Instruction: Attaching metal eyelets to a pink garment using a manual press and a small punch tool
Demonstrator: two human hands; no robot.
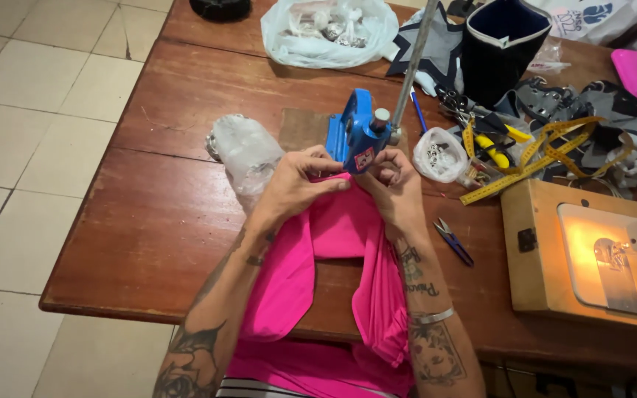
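Gripping pink fabric's [337, 228] edge under blue press [355, 136], both hands [296, 180] [396, 188] (bare table [149, 221] leftward).

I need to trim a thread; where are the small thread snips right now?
The thread snips lie on the wooden table, just right of the right hand, below the yellow tape measure.

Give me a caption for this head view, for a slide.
Both hands, left and right, hold pink fabric under a blue hand press.
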